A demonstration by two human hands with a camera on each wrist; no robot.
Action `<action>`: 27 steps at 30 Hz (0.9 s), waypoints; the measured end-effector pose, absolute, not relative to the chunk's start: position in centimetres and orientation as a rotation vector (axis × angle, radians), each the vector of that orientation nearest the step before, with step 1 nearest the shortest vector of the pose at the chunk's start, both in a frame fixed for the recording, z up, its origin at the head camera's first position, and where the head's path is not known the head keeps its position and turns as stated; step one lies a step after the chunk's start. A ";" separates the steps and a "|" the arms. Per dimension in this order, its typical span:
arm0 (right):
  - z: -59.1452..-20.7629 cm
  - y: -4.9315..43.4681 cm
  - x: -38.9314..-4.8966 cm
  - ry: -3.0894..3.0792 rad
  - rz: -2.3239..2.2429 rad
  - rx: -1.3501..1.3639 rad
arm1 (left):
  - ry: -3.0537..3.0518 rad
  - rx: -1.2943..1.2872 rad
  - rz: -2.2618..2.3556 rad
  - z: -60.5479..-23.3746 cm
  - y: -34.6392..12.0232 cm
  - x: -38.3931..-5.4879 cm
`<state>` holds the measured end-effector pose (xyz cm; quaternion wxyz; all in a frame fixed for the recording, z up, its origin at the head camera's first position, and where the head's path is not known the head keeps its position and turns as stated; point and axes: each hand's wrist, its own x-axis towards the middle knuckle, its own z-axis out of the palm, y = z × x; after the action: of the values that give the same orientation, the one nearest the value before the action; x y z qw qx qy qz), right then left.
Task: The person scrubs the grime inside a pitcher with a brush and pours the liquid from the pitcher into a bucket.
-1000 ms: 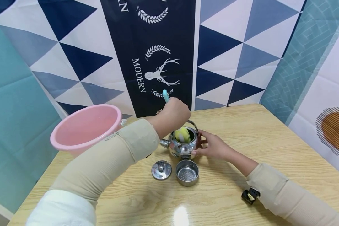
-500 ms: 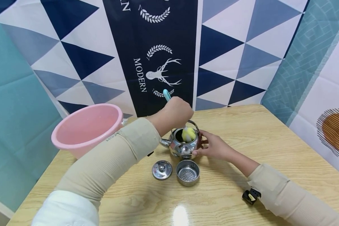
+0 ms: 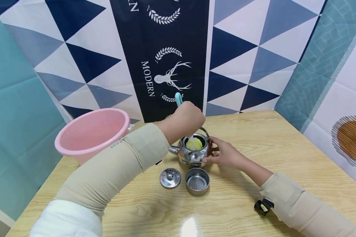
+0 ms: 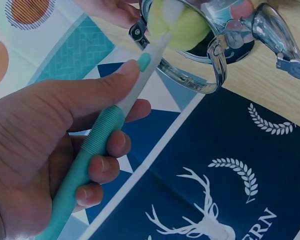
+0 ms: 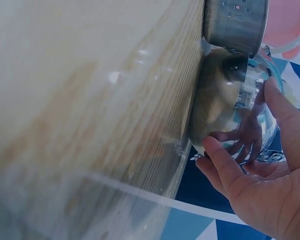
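My left hand (image 3: 187, 117) grips the teal and white handle (image 4: 90, 150) of a sponge brush, thumb laid along its shaft. The brush's yellow sponge head (image 3: 194, 144) sits inside the mouth of a shiny steel teapot (image 3: 190, 158). My right hand (image 3: 225, 153) holds the teapot's round side, thumb near the rim and fingers around the lower body in the right wrist view. The raised hoop handle (image 4: 219, 65) and the spout (image 4: 275, 37) show in the left wrist view. In front of the pot lie its lid (image 3: 170, 178) and a perforated strainer basket (image 3: 197, 181).
A pink basin (image 3: 123, 133) stands at the left, partly behind the left forearm. The wooden table (image 3: 243, 131) ends against a patterned wall covering (image 3: 225, 39). A black wrist device (image 3: 263, 205) hangs at the right cuff.
The sponge head shifted right within the teapot mouth, then back toward the middle and lower. My left hand moved slightly right with the brush. My right hand kept its hold.
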<state>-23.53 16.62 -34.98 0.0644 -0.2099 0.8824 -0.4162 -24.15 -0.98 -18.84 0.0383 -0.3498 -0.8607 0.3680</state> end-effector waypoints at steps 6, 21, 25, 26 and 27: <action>-34.8 16.6 -23.4 2.666 -1.253 -0.639 | -2.560 -1.055 1.190 -18.9 -1.1 -24.0; -34.7 16.7 -23.2 2.654 -1.259 -0.651 | -2.451 -1.068 1.192 -19.6 -1.0 -25.1; -34.8 16.8 -23.2 2.652 -1.263 -0.656 | -2.401 -1.095 1.178 -19.8 -0.8 -25.1; -34.8 16.9 -23.3 2.652 -1.263 -0.656 | -2.396 -1.102 1.170 -19.8 -0.7 -25.0; -34.8 16.9 -23.3 2.652 -1.263 -0.657 | -2.397 -1.108 1.163 -19.8 -0.7 -25.0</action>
<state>-23.27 16.89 -34.84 0.0655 -0.2179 0.8791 -0.4187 -24.99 -0.70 -19.77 0.1276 -0.3809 -0.8240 0.3997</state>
